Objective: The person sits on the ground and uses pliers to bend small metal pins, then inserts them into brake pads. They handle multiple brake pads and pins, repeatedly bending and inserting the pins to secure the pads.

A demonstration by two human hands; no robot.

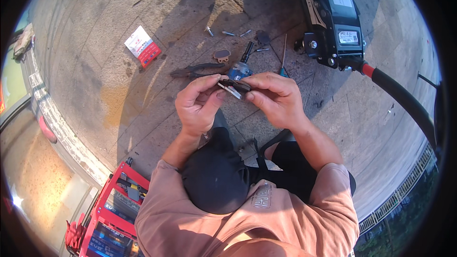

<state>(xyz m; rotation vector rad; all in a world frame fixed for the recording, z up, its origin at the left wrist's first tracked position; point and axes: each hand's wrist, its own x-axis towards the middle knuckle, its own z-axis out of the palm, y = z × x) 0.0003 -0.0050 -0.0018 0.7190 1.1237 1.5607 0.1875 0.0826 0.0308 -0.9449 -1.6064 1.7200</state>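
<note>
My left hand and my right hand meet in front of me, thumbs and fingers pinching a pair of brake pads. The pads are small, dark and flat, with a pale edge on the near side. They are held face to face or nearly so; fingertips cover their ends. Just beyond the hands, a blue power tool with a black socket lies on the paving. Black-handled pliers lie beyond my left hand. Another brake pad rests flat behind them, its face brownish grey.
Several bolts and a dark flat piece lie farther out, beside a screwdriver. A red-and-white card is at left. A floor jack stands at right, its long handle reaching nearer. A red tool cart stands near left.
</note>
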